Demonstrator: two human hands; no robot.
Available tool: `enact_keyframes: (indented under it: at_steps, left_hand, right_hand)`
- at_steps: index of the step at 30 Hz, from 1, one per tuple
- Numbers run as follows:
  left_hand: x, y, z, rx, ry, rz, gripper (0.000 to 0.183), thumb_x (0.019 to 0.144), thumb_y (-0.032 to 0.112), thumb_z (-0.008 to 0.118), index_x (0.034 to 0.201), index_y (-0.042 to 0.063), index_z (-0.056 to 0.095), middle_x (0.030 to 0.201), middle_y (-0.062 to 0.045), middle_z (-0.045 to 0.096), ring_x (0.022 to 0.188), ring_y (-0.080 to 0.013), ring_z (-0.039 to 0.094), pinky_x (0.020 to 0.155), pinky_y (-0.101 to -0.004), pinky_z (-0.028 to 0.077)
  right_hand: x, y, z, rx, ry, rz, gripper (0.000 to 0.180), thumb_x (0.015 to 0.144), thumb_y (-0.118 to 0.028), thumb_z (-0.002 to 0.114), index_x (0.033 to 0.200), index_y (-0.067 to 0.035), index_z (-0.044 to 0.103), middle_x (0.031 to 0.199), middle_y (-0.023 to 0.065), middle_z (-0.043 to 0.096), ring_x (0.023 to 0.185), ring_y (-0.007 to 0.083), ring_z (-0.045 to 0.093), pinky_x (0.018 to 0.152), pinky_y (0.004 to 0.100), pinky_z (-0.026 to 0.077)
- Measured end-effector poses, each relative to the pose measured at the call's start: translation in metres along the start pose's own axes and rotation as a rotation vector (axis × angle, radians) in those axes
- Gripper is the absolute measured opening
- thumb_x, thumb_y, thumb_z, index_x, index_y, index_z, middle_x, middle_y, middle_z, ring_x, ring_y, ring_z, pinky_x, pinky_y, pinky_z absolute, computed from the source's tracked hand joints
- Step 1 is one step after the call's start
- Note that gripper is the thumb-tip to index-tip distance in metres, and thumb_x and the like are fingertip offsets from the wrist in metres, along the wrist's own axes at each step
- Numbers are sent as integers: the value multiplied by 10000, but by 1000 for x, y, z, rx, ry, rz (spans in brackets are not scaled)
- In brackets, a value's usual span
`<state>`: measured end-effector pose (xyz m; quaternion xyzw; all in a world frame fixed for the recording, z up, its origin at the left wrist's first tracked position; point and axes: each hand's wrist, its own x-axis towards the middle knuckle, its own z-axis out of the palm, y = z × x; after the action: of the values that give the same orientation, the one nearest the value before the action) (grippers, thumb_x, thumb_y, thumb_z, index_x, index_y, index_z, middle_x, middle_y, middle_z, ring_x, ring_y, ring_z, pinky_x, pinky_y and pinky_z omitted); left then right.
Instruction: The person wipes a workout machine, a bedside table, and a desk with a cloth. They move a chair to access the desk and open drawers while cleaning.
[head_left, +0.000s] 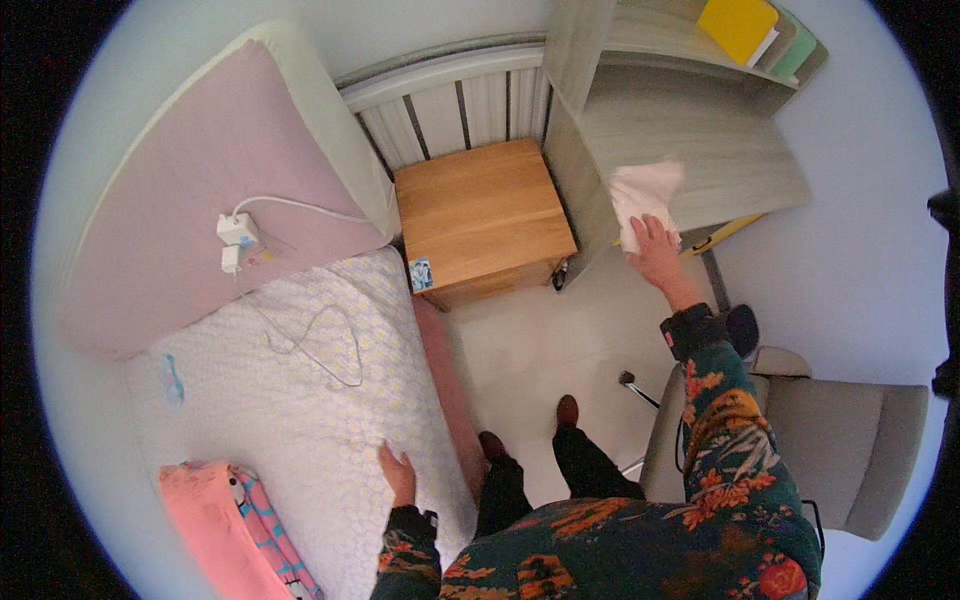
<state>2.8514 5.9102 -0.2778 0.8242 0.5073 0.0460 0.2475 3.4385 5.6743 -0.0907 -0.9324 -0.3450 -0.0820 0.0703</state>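
Observation:
My right hand (654, 251) reaches out to the right and grips a pale pink cloth (646, 191). The cloth's far end is blurred, and it overlaps the front part of a grey wood-grain desk (690, 150); whether it touches the desktop I cannot tell. My left hand (397, 472) hangs over the edge of the bed, its fingers apart and holding nothing. Beneath it spreads a white bed sheet (300, 420) with a small floral pattern.
A wooden nightstand (480, 202) stands between bed and desk. Against the pink headboard (210, 157) rest a white power adapter (238, 229) and cable. A folded pink blanket (202, 517) lies on the bed. On my right is a grey chair (825, 442); yellow and green books (739, 30) fill the shelf corner.

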Motion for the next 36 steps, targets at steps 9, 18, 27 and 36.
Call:
enact_keyframes:
  at_steps: [9,18,27,36]
  left_hand:
    - [-104,62,-14,32,-521,-174,378,766,285,567,1080,74,558,947,-182,605,890,-336,572,803,-406,448]
    - [-67,141,-4,-157,-538,-147,360,798,277,521,1082,61,564,868,-165,635,841,-297,608,739,-373,467]
    - [56,125,22,-389,-591,-181,357,802,227,514,1066,-11,555,797,-137,633,779,-249,602,720,-342,455]
    - [174,207,15,-244,-693,82,328,825,202,516,1077,-7,537,829,-130,627,783,-242,592,734,-335,452]
  right_hand:
    - [53,11,11,95,-99,160,634,776,-479,528,1294,-148,374,1334,161,324,1244,339,269,974,522,231]
    - [79,11,35,84,-139,124,696,760,-461,547,1350,-201,285,1382,171,227,1277,385,174,988,573,175]
    - [104,5,27,150,-72,162,661,754,-440,560,1327,-200,335,1376,170,260,1268,376,226,987,551,194]
    - [138,9,45,242,30,186,589,744,-321,563,1290,-194,380,1342,152,320,1250,348,266,993,522,201]
